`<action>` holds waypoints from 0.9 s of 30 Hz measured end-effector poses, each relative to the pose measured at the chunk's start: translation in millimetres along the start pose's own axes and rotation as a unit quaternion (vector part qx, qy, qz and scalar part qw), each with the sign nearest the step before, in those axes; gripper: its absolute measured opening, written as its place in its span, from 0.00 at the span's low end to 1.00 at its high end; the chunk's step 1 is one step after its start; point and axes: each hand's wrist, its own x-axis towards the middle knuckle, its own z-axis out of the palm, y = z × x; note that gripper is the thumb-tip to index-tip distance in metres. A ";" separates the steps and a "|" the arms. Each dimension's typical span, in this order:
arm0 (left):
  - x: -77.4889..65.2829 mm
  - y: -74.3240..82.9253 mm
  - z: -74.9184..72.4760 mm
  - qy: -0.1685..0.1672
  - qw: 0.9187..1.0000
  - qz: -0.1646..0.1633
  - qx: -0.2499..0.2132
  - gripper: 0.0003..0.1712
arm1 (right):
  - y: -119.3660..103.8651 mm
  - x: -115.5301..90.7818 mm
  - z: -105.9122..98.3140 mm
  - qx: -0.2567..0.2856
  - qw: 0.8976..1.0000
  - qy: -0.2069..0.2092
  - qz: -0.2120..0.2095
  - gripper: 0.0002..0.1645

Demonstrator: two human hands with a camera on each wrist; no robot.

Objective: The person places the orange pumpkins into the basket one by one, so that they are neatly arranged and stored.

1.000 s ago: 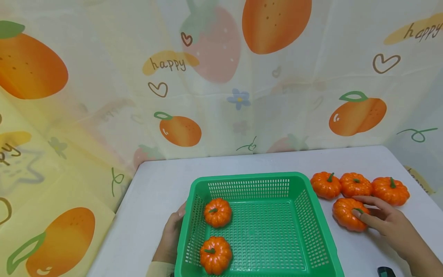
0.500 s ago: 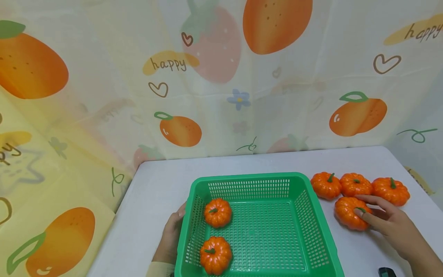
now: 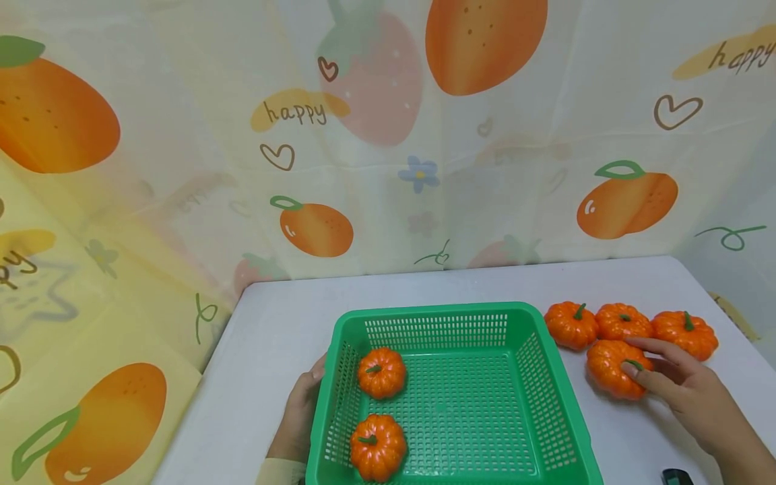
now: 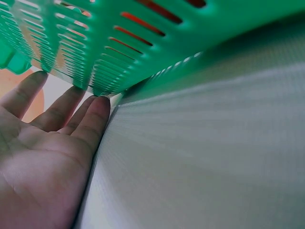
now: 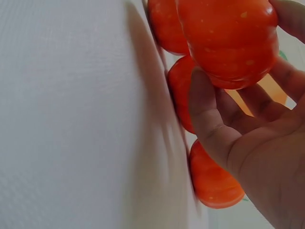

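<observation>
A small orange toy pumpkin (image 3: 611,374) with a green stem is in my right hand (image 3: 697,397), thumb near its stem and fingers around its far side. In the right wrist view this pumpkin (image 5: 228,40) is held between thumb and fingers, and a shadow falls on the white table apart from it. My left hand (image 3: 298,407) rests against the left side of a green plastic basket (image 3: 444,311). Seen from the left wrist, its nearly straight fingers (image 4: 57,112) touch the slotted wall. Two more pumpkins, one behind (image 3: 381,373) and one in front (image 3: 378,447), sit along the basket's left side.
Three pumpkins, a left one (image 3: 571,325), a middle one (image 3: 624,323) and a right one (image 3: 685,335), stand in a row right of the basket. A small black object (image 3: 676,477) lies at the front right. A fruit-printed cloth (image 3: 376,222) hangs behind the table (image 3: 291,303).
The right hand and its pumpkin have shifted slightly rightward and away toward the row behind. The left hand and the basket have stayed in place.
</observation>
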 end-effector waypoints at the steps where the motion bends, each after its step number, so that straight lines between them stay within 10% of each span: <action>1: 0.4 1.0 0.3 -0.001 1.000 0.001 0.010 0.10 | -0.4 -0.4 0.2 0.000 1.000 0.003 0.000 0.38; 8: 10.4 3.9 -5.6 -0.020 0.996 -0.043 -0.076 0.09 | -1.1 -2.0 2.1 0.000 1.000 0.019 -0.013 0.35; 27: 0.0 6.0 -1.5 0.002 0.999 -0.037 -0.036 0.10 | -11.2 -5.6 9.3 -0.009 0.996 0.059 -0.060 0.30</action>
